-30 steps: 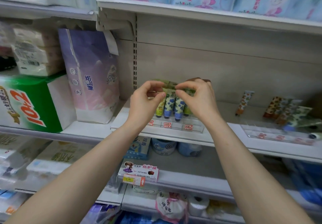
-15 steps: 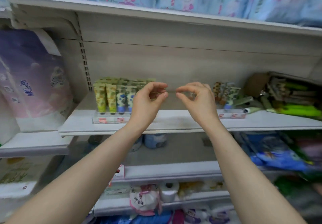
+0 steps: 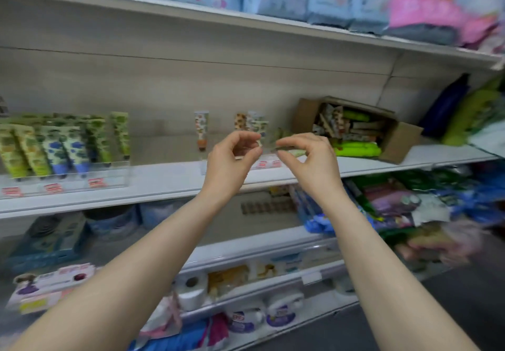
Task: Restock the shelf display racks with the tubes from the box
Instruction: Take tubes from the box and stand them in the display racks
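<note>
While your left hand (image 3: 232, 159) and right hand (image 3: 310, 160) hover in curled, apparently empty pinches before the sparse acrylic rack (image 3: 269, 163), reach right to the cardboard box (image 3: 401, 143) on the same shelf (image 3: 164, 184), lift tubes (image 3: 355, 132) singly, seat them cap-down.

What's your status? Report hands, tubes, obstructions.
Left hand and right hand raised, fingers curled, before the sparse rack; grip unclear. Tubes in box at shelf's right end. Nothing between hands and box.
</note>
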`<state>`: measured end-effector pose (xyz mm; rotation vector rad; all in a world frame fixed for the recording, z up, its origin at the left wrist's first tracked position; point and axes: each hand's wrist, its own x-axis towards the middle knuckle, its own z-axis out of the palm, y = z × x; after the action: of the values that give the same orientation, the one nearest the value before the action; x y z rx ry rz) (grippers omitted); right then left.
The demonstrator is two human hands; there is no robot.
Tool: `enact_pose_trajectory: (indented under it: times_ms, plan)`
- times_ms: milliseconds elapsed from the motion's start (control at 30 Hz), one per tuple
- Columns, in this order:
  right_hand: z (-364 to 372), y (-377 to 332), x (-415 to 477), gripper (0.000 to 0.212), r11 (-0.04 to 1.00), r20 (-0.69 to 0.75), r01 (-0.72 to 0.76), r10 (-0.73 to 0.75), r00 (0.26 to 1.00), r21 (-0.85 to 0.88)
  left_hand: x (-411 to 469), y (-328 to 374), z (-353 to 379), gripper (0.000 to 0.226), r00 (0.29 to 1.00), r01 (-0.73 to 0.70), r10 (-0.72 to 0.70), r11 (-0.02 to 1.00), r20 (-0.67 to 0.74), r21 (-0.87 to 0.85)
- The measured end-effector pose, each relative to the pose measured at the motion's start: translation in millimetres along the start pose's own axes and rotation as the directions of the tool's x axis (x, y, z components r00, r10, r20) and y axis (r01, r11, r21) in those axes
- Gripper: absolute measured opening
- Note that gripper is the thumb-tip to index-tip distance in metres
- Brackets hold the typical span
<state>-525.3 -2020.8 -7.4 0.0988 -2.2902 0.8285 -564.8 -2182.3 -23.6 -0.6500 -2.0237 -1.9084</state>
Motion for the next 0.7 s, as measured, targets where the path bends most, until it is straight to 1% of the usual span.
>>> enact_pose_trajectory:
  times_ms: [167,300,500,700]
  plan:
    - [-39.9,44.9,-4.8,0.018,0.997,0.016,-0.060,0.060,0.998,-0.038,2.7,-1.9,58.6,0.020,1.000,0.006,-0.005,1.000,0.031,-0.020]
    - [-56.9,75.9,-1.1,0.021,0.993,0.018,-0.109,0.110,0.994,-0.047,11.1,-10.5,92.5,0.021,0.995,0.025,-0.026,1.000,0.100,0.004]
    - [-59.8,109.1,18.7,0.028,0.988,0.047,-0.140,0.143,0.989,-0.068,42.9,-29.3,120.0,0.023,0.987,0.029,-0.039,0.997,0.155,0.068]
    - [-44.7,132.0,54.8,0.035,0.986,0.058,-0.149,0.153,0.986,-0.069,87.3,-52.2,135.3,0.030,0.975,0.057,-0.080,0.992,0.206,0.113]
